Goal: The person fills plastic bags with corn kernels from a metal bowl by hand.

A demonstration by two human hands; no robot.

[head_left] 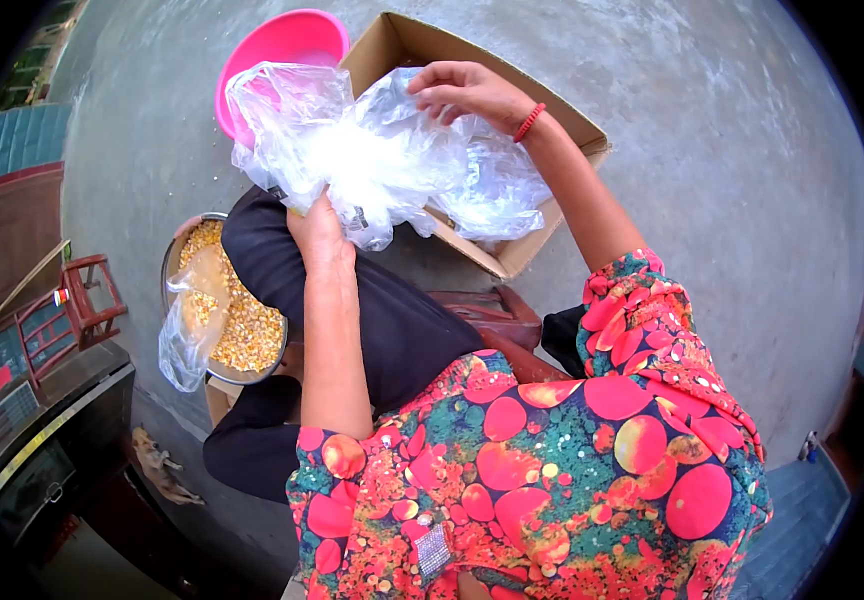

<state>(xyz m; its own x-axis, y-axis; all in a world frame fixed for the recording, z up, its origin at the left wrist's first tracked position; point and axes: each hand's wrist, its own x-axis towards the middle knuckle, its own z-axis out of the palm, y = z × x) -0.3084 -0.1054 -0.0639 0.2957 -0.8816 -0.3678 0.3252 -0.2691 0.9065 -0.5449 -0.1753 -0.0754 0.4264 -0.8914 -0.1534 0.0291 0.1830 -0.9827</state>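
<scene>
Left hand (322, 230) around clear plastic (392, 165), right hand (482, 95) half-curled

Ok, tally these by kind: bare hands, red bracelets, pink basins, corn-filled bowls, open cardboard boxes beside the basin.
Bare left hand and right hand: 2
Red bracelet: 1
Pink basin: 1
Corn-filled bowl: 1
Open cardboard box: 1
Total: 6

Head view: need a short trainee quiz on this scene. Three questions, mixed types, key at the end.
1. What is the left hand holding?
2. True or false: the right hand has a red bracelet at its wrist.
3. In the picture, where is the pink basin relative to the cardboard box? A) right B) left C) below

Key:
1. Clear plastic
2. True
3. B
</scene>
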